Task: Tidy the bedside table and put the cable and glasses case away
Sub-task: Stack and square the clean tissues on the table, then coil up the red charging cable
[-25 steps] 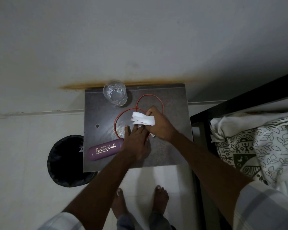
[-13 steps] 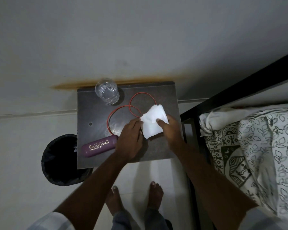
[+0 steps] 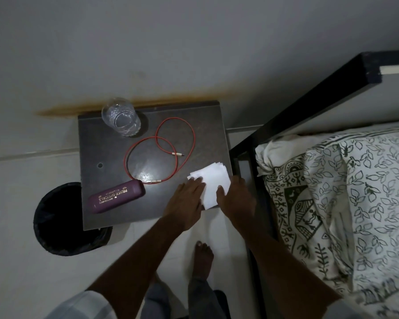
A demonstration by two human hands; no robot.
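**Both hands on the tissue, cable and case waiting**

Dim light falls on the dark bedside table, pushed against a pale wall with a rusty stain running along its back edge. At the table's front right corner lies a folded white tissue, part of it hanging past the front edge. The left hand lies flat with fingers together, pressing the tissue's left side down; the right hand rests on its right side, fingers laid over the paper. Whether the right thumb is tucked beneath the overhanging part I cannot tell from where I stand. The hold looks meant to flatten or fold the paper, or to press it down for a wipe.

The red cable sprawls in two loose loops across the middle of the table, one plug lying inside the loops, the other touching the end of the purple glasses case. The case sits slantwise near the front left, gold lettering up. Neither is being touched, so putting them away is not yet begun. A clear glass stands upright at the back, just beside the cable's far loop. A black bin sits on the floor, partly under the table's left corner, handy for the tissue. A bed with a patterned sheet stands to the right.
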